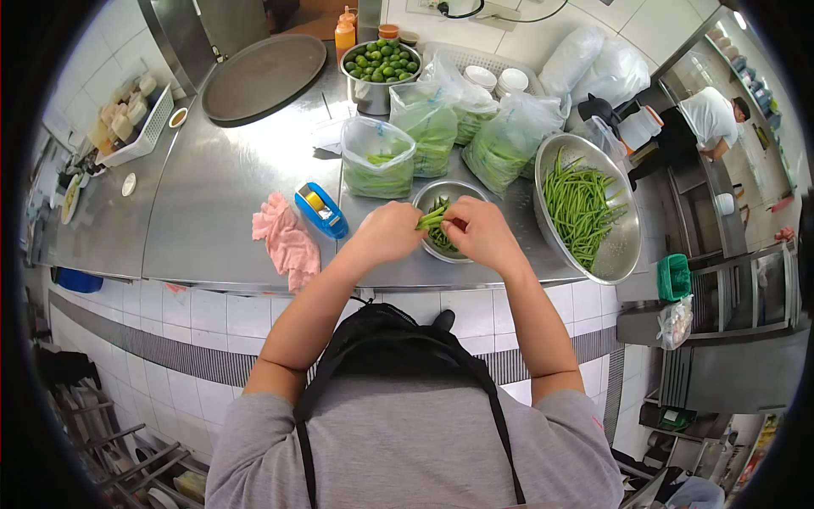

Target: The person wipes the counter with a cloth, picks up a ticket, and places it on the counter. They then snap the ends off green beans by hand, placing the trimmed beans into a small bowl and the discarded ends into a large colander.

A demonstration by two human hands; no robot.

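Over a small steel bowl (476, 190), my left hand (388, 233) is closed on a few green beans (431, 218), which stick out from its fingers to the right. Beside it, my right hand (479, 231) has its fingers pinched together at the right end of the beans; what is between those fingertips is too small to make out. Short green pieces (441, 243) lie in the bowl below both hands. To the right, a large steel colander (626, 246) holds many long green beans (580, 208).
Behind the bowl stand plastic bags of green beans (379, 174) and a pot of limes (373, 95). Left of my hands are a blue tape dispenser (322, 212) and a pink cloth (287, 239). A round dark tray (264, 78) lies at the back left. Another person (708, 119) is at the far right.
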